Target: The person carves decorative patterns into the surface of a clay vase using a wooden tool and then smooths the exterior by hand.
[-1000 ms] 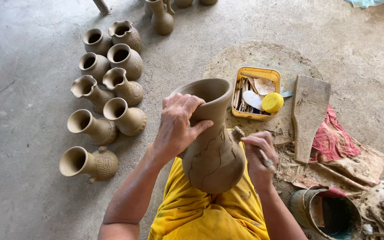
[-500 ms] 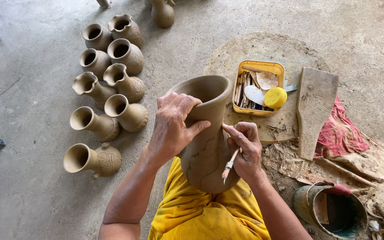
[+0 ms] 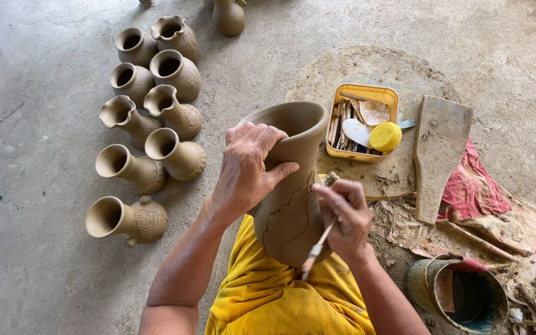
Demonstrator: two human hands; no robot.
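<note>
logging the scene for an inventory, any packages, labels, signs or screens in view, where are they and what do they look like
No labels, signs or screens show, and nothing printed.
Yellow tub: rectangular open plastic container on the round board, right of the clay vase; holds sticks, pale scrapers and a round yellow sponge.
Bucket: round, greenish, mud-smeared, at the lower right on the floor.
</note>
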